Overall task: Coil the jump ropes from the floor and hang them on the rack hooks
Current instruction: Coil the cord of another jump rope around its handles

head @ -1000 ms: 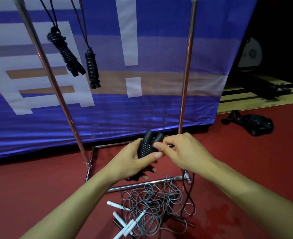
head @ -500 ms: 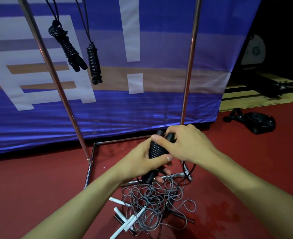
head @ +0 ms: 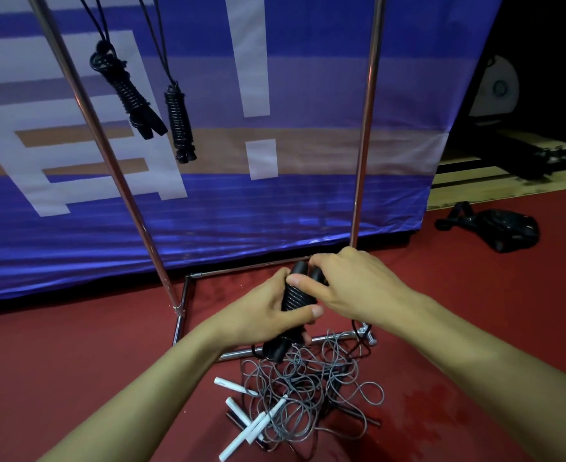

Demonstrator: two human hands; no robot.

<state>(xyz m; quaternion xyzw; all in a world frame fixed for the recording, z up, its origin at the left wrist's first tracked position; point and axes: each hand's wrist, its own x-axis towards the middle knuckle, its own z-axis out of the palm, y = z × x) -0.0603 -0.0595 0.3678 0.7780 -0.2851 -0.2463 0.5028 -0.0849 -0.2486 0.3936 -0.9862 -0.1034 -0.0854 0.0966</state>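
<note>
The rack point(head: 363, 135) is polished metal tubing, bright and reflective along its poles and base bars. The banner point(head: 275, 201) behind it looks like glossy synthetic cloth with fine horizontal ridges catching the light. The floor point(head: 74, 355) is matt red, slightly grainy. The held rope point(head: 295, 296) is black with a dull sheen, ribbed by its tight coils. The loose ropes point(head: 308, 395) have smooth grey cord and white, plastic-looking handles.

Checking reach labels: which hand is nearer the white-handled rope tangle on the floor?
Left. The left hand grips the black coiled rope just above the tangle; the right hand sits higher.
</note>
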